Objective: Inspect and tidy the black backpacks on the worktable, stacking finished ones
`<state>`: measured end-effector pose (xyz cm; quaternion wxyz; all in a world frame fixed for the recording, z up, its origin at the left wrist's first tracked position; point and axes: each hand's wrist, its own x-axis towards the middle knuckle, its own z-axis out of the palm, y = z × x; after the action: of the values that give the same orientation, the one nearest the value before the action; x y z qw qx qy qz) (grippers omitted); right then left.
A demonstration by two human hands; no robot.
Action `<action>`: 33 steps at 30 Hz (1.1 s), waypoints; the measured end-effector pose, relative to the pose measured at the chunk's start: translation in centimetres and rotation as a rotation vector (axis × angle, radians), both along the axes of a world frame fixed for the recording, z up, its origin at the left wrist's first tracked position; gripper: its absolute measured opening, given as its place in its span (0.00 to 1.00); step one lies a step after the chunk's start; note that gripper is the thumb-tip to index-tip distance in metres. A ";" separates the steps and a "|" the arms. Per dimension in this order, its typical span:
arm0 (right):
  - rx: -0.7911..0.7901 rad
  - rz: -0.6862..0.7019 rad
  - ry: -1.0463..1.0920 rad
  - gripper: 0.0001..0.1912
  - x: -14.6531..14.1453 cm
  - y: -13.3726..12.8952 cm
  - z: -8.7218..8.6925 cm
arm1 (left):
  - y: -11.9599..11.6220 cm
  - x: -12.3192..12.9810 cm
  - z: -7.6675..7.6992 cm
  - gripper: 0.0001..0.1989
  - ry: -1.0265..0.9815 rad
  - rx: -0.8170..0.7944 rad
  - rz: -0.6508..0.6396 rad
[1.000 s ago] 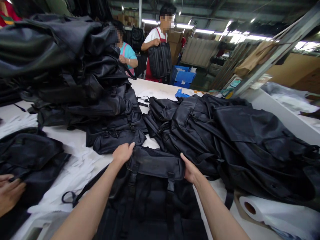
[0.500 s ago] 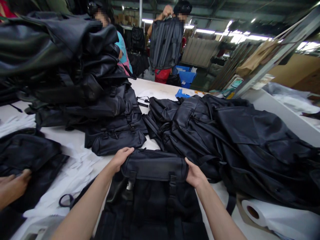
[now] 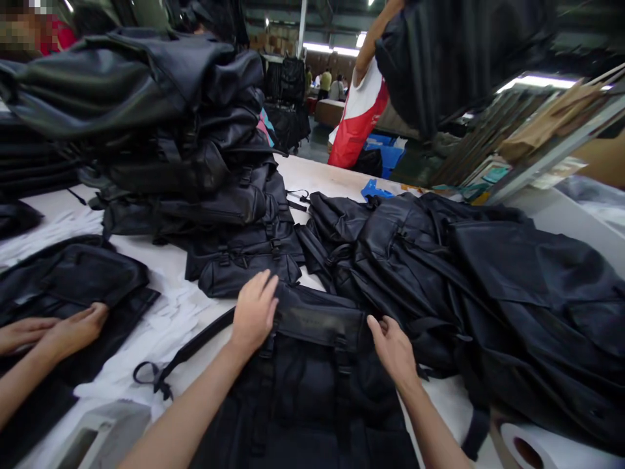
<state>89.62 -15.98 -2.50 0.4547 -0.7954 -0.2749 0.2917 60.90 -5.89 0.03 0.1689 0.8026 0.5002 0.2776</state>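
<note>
A black backpack (image 3: pixel 305 384) lies before me, its rolled top flap (image 3: pixel 312 322) across the upper end and two buckled straps running down the front. My left hand (image 3: pixel 254 312) rests at the flap's left end, fingers stretched out. Beside the right end is my right hand (image 3: pixel 393 348), thumb apart from its half-curled fingers, with no clear grip on the fabric. A black shoulder strap (image 3: pixel 195 342) trails out to the left, ending in a loop.
Stacked black backpacks (image 3: pixel 195 163) rise at the left; more black bags (image 3: pixel 430 254) spread rightward. Another person's hands (image 3: pixel 73 332) touch a bag at far left. White sheets (image 3: pixel 146 326) and a white roll (image 3: pixel 532 446) lie nearby. Across the table a person in red (image 3: pixel 359 133) lifts a backpack (image 3: pixel 439 58).
My left hand has gone from pinching the flap's corner to lying over it with straightened fingers. My right hand has loosened at the other end. The person opposite has swung the backpack rightward.
</note>
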 end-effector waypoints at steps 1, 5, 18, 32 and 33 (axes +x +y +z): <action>0.041 0.089 -0.221 0.35 -0.8 -1.3 0.2 | -1.4 -0.1 -0.3 0.26 0.112 0.057 -0.173; 0.090 0.831 -0.781 0.31 -3.3 -3.4 -2.3 | -3.2 1.0 -3.5 0.30 0.356 0.008 -0.462; 0.096 0.911 -1.086 0.36 -1.0 -0.8 -7.8 | -15.0 -5.5 -7.1 0.35 0.513 0.116 -0.297; 0.056 0.875 -0.975 0.33 -4.3 -9.3 -8.4 | -21.9 -9.6 -8.2 0.36 0.508 0.094 -0.402; 0.058 0.870 -0.974 0.33 -4.6 -10.2 -8.4 | -22.7 -10.1 -8.4 0.37 0.506 0.101 -0.413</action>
<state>84.98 -26.17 -10.91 0.1398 -0.6401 -0.7539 0.0481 50.84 -28.61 -8.39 0.0518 0.9379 0.3388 0.0537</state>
